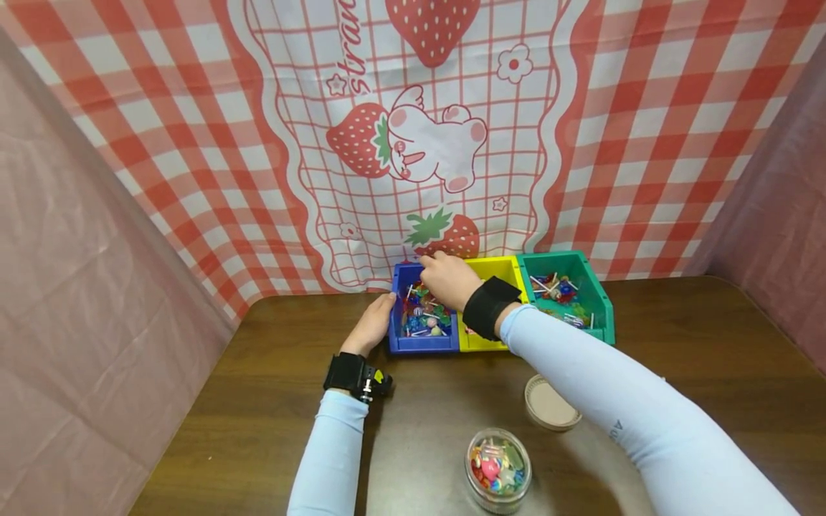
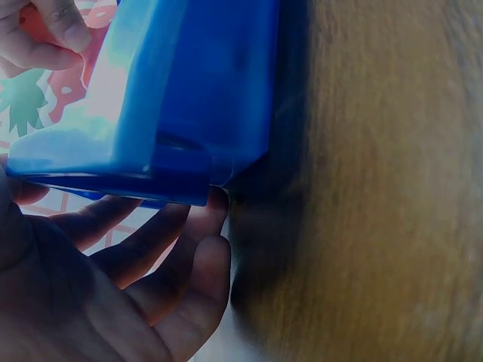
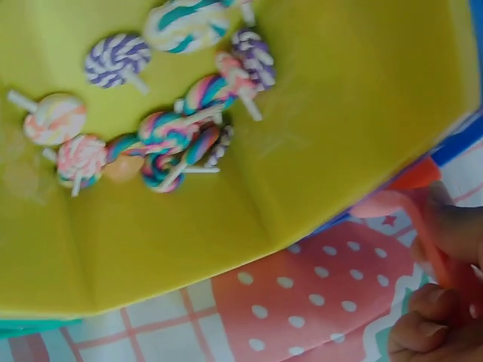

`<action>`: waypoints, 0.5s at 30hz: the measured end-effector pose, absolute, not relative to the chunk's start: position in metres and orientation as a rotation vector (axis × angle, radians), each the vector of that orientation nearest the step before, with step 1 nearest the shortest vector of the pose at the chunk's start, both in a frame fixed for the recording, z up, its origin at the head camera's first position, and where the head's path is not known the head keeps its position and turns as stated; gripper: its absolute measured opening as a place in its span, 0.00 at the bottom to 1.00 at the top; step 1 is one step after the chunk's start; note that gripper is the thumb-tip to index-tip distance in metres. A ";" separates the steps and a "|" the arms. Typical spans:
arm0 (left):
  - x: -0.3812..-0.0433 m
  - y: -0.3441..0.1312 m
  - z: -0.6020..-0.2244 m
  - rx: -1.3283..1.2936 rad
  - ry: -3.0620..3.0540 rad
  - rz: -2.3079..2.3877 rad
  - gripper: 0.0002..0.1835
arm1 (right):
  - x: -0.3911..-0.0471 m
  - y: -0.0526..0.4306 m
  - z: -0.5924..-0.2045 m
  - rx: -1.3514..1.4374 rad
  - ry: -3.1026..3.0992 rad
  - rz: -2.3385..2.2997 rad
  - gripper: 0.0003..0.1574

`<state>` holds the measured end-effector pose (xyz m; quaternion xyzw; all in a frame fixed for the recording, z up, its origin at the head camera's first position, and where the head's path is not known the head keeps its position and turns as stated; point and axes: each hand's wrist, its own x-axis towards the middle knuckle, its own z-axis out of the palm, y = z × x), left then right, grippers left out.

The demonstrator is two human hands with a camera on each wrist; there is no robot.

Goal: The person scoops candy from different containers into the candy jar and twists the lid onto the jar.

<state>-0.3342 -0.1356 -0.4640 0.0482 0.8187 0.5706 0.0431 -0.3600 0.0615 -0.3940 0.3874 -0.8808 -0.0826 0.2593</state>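
Observation:
My left hand (image 1: pixel 371 324) holds the left side of the blue bin (image 1: pixel 424 345); in the left wrist view its fingers (image 2: pixel 158 241) lie along the bin's outer wall, below the rim. Candies and lollipops (image 1: pixel 426 315) fill the blue bin. My right hand (image 1: pixel 452 281) is over the back of the bins, where blue meets yellow, its fingers curled. In the right wrist view those fingers (image 3: pixel 423 328) pinch a pinkish-red piece (image 3: pixel 426 234) of unclear kind. Swirled lollipops (image 3: pixel 166 132) lie in the yellow bin (image 3: pixel 339 113), mostly behind the right hand in the head view.
A green bin (image 1: pixel 600 315) with more lollipops adjoins the yellow one on the right. Nearer me stand a clear jar (image 1: pixel 497 469) of colourful candies and a pale round lid (image 1: pixel 551 403). A strawberry-print cloth (image 1: pixel 439 143) hangs directly behind the bins.

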 end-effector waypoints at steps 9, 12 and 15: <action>-0.333 -0.136 -0.464 0.158 2.467 1.762 0.27 | -0.352 0.053 -0.389 0.924 -2.552 -0.148 0.06; -0.335 -0.136 -0.462 0.162 2.455 1.758 0.26 | -0.346 0.049 -0.386 0.876 -2.643 -0.084 0.07; -0.335 -0.135 -0.462 0.156 2.470 1.760 0.25 | -0.342 0.046 -0.383 0.800 -2.754 0.003 0.10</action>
